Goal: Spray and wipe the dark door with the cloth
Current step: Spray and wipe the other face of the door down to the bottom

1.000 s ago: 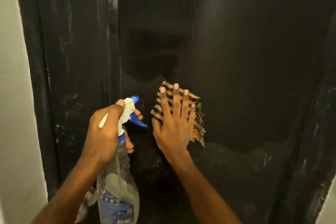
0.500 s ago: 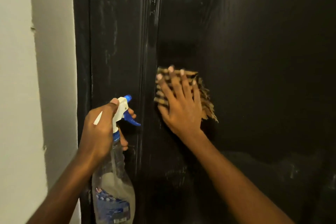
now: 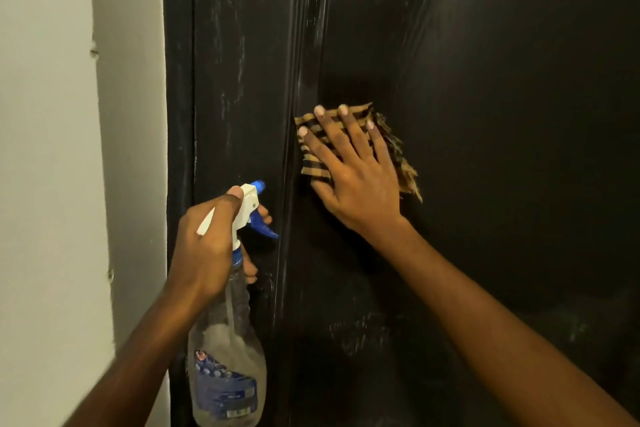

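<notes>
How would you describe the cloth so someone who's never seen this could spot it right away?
Start at the dark door filling the right of the view. Near its left edge, the right hand presses a cloth flat against it. It is the only fabric there: tan with dark stripes and a frayed edge.

**Legible text: none**

Item: spray bottle (image 3: 227, 354), clear plastic, at 7 o'clock in the view. One printed label (image 3: 224, 392) stands on its lower body: blue ground, pale bands of lettering, and a small picture at the label's 11 o'clock corner. A pale strip, perhaps a barcode or fine print, lies along its 6 o'clock edge. All characters are too blurred and small to read, so no brand, word or number can be made out.
</notes>
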